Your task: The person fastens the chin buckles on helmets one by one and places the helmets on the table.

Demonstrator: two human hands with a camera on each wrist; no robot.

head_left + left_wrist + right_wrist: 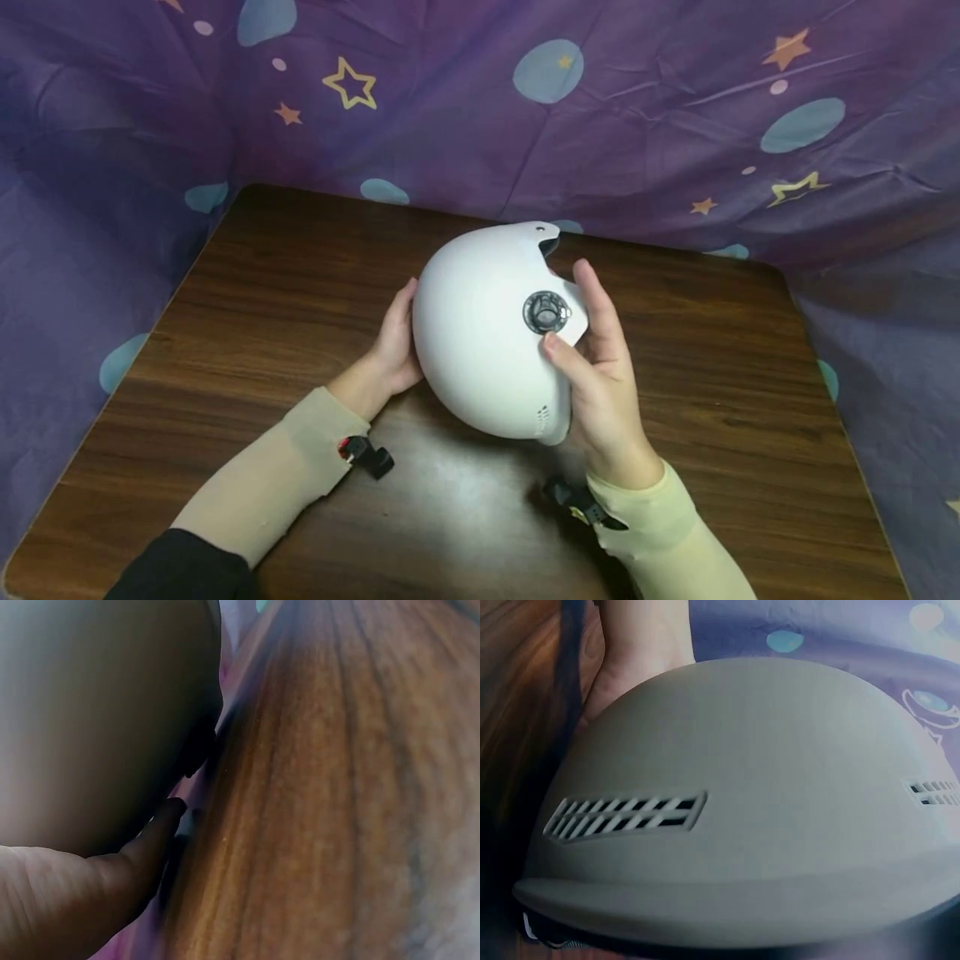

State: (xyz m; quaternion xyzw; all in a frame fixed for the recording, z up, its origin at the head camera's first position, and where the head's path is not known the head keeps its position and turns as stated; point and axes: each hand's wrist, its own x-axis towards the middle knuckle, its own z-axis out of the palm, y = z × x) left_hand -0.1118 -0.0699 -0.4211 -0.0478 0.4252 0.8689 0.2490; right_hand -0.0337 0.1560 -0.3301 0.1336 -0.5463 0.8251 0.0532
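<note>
Both hands hold a white helmet (480, 342) tilted on its side over the middle of the table. At its left, the left hand (386, 354) cups the rounded shell, its far fingers hidden behind it. The right hand (609, 392) grips the side edge, thumb outside just below a round black knob (546, 312), one finger reaching up past the edge. Slotted vents (626, 815) and a raised rim band show in the right wrist view. A digit of the left hand lies along the shell in the left wrist view.
The dark wood-grain table (247, 333) has edges at left, right and back. A purple curtain (450, 108) with stars and blue blobs hangs behind it and along the sides. Black straps with small devices sit on both wrists, over beige sleeves (262, 483).
</note>
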